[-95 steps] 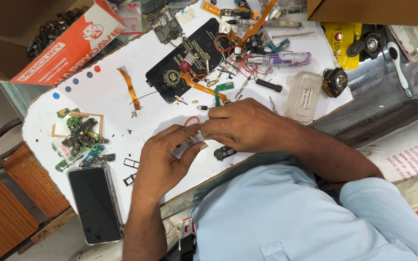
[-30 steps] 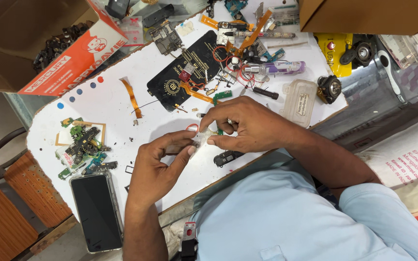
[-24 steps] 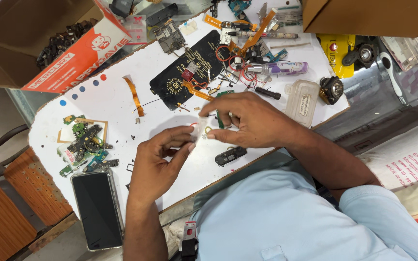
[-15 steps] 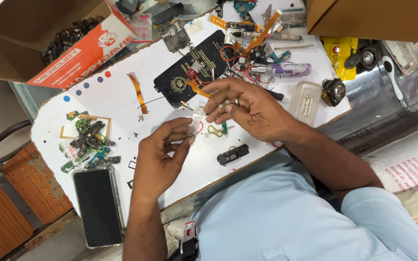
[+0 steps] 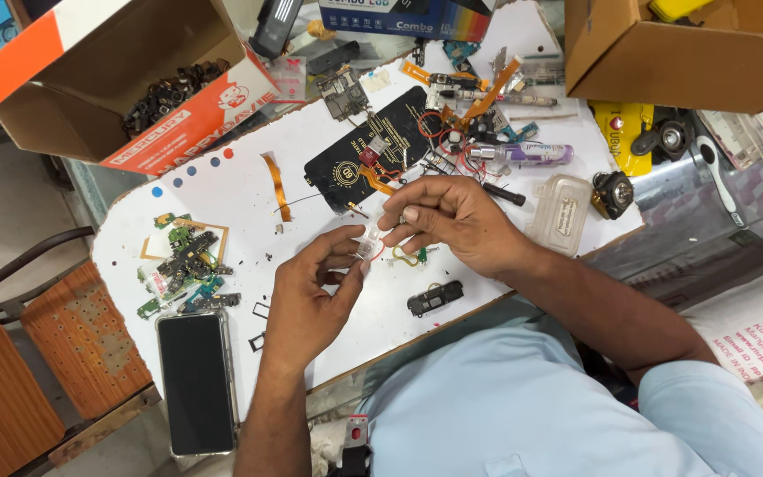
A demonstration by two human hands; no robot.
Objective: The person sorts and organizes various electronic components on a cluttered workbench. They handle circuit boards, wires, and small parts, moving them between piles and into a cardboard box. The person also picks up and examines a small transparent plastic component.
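Head view, looking down over a white desk (image 5: 222, 190) strewn with phone parts. Far left, a wooden chair (image 5: 19, 380) stands beside the desk, and an open cardboard box (image 5: 125, 84) holds a heap of small dark components. Below it a smartphone (image 5: 196, 382) in a clear case lies face up, dark, just under a cluster of small green circuit boards (image 5: 183, 265). An orange flex ribbon (image 5: 277, 185) lies bare on the desk further in.

At the middle, the left hand (image 5: 306, 300) pinches a small translucent component (image 5: 367, 245) between thumb and fingertips, and the right hand (image 5: 452, 221) meets it from the other side, fingertips closed on the same piece. A thin red wire (image 5: 380, 256) loops off it. The piece is held just above the desk, between the two hands, in front of a black rectangular pad (image 5: 373, 150). It looks very light and stiff but delicate, and the wire joints are likely the weak point; the safest hold is on the plastic edges, not the wire, with gentle pressure. A small black speaker module (image 5: 435, 299) lies below the hands, near the desk's edge.

Rightward lie a screwdriver (image 5: 501, 193), a clear plastic case (image 5: 560, 208) and a small camera module (image 5: 612, 193). Another cardboard box (image 5: 682, 49) sits at the top right.
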